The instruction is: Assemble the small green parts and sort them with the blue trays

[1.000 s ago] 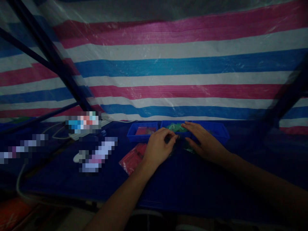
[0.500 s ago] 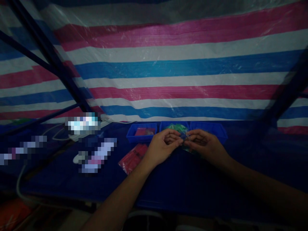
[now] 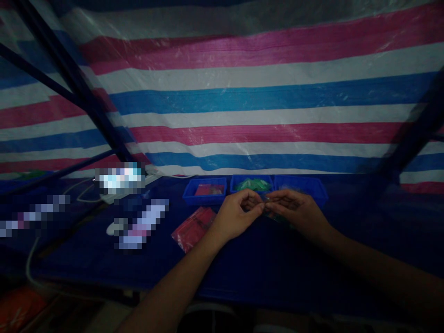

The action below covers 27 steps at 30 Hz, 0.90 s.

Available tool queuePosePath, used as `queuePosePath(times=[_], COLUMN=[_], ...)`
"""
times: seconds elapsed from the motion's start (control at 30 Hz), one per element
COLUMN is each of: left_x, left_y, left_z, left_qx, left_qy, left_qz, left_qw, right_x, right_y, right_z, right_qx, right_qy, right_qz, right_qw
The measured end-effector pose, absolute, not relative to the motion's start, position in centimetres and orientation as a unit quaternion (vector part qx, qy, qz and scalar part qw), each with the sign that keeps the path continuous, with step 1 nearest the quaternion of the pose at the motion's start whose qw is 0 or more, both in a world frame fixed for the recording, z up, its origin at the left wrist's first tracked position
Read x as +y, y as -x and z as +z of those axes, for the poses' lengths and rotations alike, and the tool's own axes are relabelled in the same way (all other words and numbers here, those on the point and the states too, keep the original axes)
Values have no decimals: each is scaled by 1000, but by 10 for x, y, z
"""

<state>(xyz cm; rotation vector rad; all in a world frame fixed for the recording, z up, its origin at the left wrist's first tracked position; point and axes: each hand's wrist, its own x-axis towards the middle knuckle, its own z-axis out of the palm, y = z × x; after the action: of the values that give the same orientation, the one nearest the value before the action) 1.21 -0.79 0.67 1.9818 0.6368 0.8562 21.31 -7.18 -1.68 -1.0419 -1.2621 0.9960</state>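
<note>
Over the middle of the dark blue table, my left hand (image 3: pixel 241 213) and my right hand (image 3: pixel 300 211) meet fingertip to fingertip. Both pinch the edge of a small clear plastic bag (image 3: pixel 277 217). Something greenish shows in or behind it, too dim to make out. Most of the bag is covered by my right fingers. Just beyond the hands stands a blue bin with green pieces (image 3: pixel 255 184) in it. By my left forearm lie red packets in clear plastic (image 3: pixel 194 226).
A left blue bin (image 3: pixel 204 200) holds pinkish-red packets; a right blue bin (image 3: pixel 317 189) is partly behind my right hand. Further left are a white rounded object (image 3: pixel 114 228), blurred-out items and a white cable (image 3: pixel 29 263). Dark metal bars (image 3: pixel 69 83) frame a striped sheet (image 3: pixel 243 97).
My hands have drawn slightly closer together and a little lower at the bag. Less of the clear plastic shows above my fingertips, and more of the green pieces in the bin is visible.
</note>
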Motion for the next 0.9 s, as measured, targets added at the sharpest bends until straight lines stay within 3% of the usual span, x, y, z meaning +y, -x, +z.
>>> queuePosePath(times=[0.3, 0.7, 0.9], left_x=[-14, -12, -15], left_y=[-14, -11, -10], left_z=[10, 14, 14], left_qx=[249, 264, 269], left_qy=[-838, -816, -820], left_qz=[339, 360, 385], left_qw=[347, 367, 328], right_x=[-69, -70, -69], right_y=[-212, -204, -208], right_z=[-21, -16, -20], right_qx=[-536, -489, -505], right_qy=[443, 442, 462], right_qz=[423, 434, 420], right_qw=[581, 614, 595])
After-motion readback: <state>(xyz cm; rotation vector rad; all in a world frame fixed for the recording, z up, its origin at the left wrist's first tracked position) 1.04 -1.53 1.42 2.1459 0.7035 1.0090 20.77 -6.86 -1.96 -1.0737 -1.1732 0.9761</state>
